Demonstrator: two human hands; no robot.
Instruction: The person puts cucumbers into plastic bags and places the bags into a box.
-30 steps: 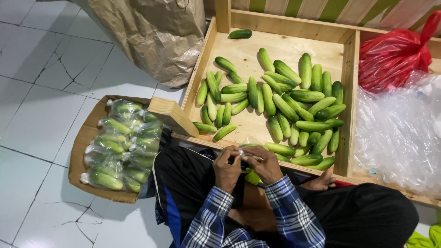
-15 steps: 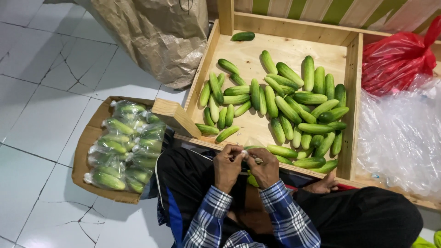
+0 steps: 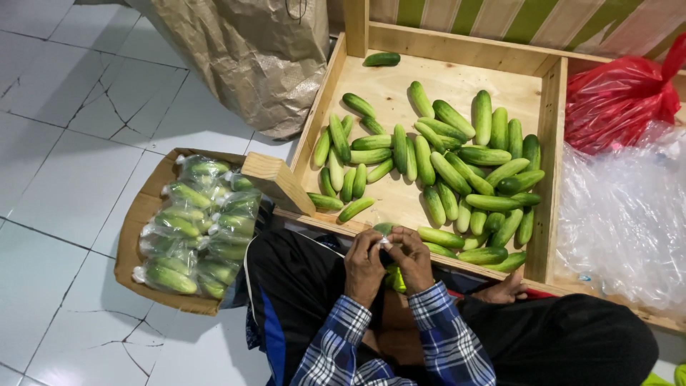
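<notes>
My left hand (image 3: 364,264) and my right hand (image 3: 412,257) meet over my lap, fingertips pinched together on the top of a clear plastic bag of cucumbers (image 3: 391,277). Only a bit of green and the bag's twisted top show between the fingers. Just beyond my hands lies a wooden tray (image 3: 371,93) with several loose green cucumbers (image 3: 457,168) spread across it. To my left a cardboard box (image 3: 132,236) holds several bagged cucumbers (image 3: 196,229).
A brown paper sack (image 3: 250,57) stands behind the box on the white tiled floor. A red plastic bag (image 3: 618,100) and a heap of clear plastic bags (image 3: 629,214) fill the tray's right compartment. A bare foot (image 3: 504,289) rests by the tray's front edge.
Both hands stay together at the bag's top, shifting only slightly. The view has dipped a little, so the tray sits lower in the frame.
</notes>
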